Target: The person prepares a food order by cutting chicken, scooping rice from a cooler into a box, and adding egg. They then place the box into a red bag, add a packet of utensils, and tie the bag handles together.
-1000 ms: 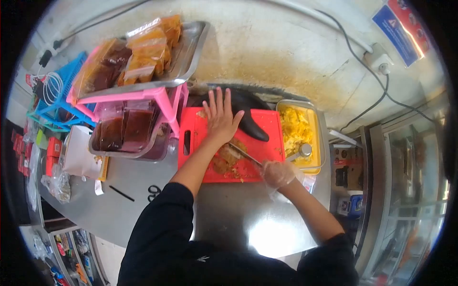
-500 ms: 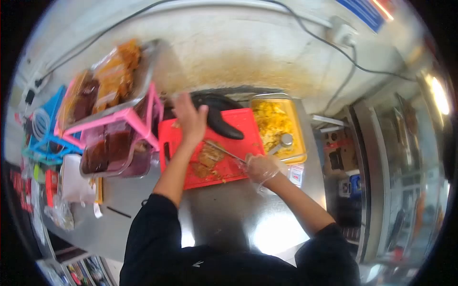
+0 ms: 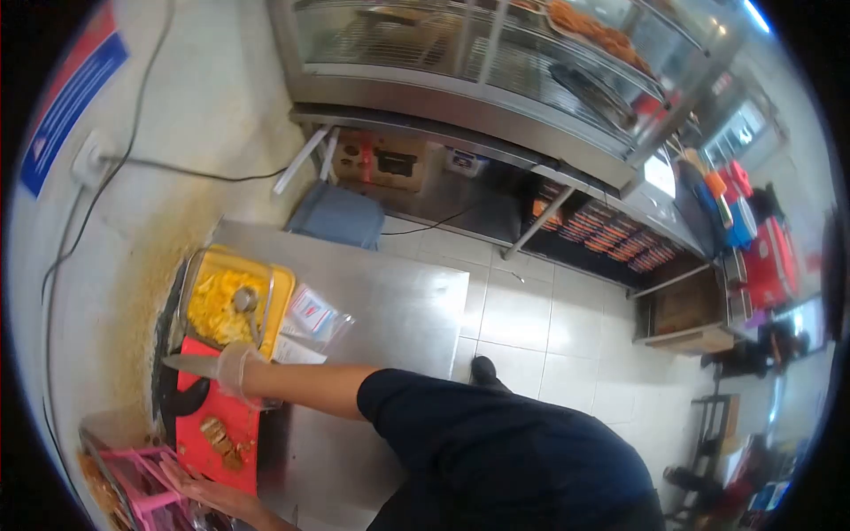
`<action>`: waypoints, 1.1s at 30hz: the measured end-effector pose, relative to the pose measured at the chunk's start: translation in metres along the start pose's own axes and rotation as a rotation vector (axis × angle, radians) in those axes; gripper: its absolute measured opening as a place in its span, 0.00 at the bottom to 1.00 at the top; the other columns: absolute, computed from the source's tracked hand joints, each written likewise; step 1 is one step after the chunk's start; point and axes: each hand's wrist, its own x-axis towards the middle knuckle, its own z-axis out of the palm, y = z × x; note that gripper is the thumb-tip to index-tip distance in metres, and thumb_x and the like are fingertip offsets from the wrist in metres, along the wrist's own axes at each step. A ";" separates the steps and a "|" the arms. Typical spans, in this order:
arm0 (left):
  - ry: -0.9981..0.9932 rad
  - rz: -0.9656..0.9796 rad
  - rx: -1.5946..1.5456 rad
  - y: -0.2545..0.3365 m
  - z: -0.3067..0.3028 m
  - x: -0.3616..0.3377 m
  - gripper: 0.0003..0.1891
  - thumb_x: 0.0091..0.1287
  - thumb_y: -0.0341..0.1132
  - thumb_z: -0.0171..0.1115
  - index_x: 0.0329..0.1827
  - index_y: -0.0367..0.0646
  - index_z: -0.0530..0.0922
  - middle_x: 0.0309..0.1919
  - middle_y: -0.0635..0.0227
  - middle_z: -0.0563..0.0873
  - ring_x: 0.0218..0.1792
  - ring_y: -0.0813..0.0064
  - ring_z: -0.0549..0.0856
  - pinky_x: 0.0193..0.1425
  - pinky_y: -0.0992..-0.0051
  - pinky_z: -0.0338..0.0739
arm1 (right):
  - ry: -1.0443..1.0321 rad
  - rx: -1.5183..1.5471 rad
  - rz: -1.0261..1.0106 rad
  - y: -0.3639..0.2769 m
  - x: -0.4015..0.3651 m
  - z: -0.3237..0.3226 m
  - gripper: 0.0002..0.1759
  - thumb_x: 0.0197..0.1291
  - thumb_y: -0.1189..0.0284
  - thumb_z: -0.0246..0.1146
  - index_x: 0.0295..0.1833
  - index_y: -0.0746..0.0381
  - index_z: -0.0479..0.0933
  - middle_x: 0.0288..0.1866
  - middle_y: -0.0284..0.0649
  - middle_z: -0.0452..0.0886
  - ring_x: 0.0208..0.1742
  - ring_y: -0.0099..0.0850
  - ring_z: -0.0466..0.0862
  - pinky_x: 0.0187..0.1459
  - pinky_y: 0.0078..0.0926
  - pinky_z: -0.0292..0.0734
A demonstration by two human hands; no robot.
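Note:
My right hand (image 3: 239, 370), in a clear plastic glove, grips a knife (image 3: 188, 364). Its blade points left over the far end of the red cutting board (image 3: 243, 423). On the board lie brown cut food pieces (image 3: 215, 435) with crumbs around them, next to a black curved object (image 3: 188, 400). Bare and with fingers stretched out, my left hand (image 3: 202, 487) is at the board's near-left end, beside a pink rack (image 3: 146, 473). A yellow tray (image 3: 282, 296) of chopped yellow food (image 3: 220, 305) stands beyond my right hand, with a round-ended metal utensil (image 3: 246, 299) in it.
A small printed plastic packet (image 3: 314, 314) lies on the steel table (image 3: 381, 292). A glass display cabinet (image 3: 496, 66) stands across the tiled floor (image 3: 549, 327), with a grey covered stool-like object (image 3: 336, 215) below it. A cable (image 3: 133, 133) runs along the wall.
My view has swung far to the right, bringing the display cabinet and floor into sight. The knife has lifted from the food and moved toward the yellow tray's side. My left hand stays open.

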 end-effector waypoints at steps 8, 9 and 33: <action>-0.476 -0.163 -0.283 0.102 0.147 -0.118 0.31 0.72 0.51 0.34 0.66 0.30 0.57 0.62 0.47 0.67 0.64 0.57 0.67 0.68 0.59 0.57 | 0.091 0.521 -0.035 0.159 -0.232 -0.057 0.17 0.59 0.61 0.55 0.49 0.59 0.74 0.41 0.50 0.79 0.43 0.46 0.79 0.45 0.40 0.74; -0.483 -0.152 -0.294 0.127 0.170 -0.139 0.31 0.72 0.51 0.34 0.66 0.30 0.57 0.62 0.47 0.67 0.64 0.57 0.67 0.68 0.59 0.57 | 0.038 0.529 -0.014 0.203 -0.279 -0.041 0.15 0.60 0.64 0.54 0.49 0.59 0.74 0.46 0.52 0.76 0.47 0.46 0.78 0.48 0.40 0.72; -1.366 -0.023 0.145 0.094 0.522 -0.638 0.32 0.58 0.49 0.59 0.60 0.37 0.66 0.52 0.50 0.73 0.52 0.49 0.70 0.57 0.56 0.61 | 0.120 -0.584 1.234 0.939 -0.729 0.079 0.19 0.62 0.59 0.50 0.47 0.59 0.79 0.49 0.43 0.81 0.52 0.36 0.80 0.51 0.36 0.76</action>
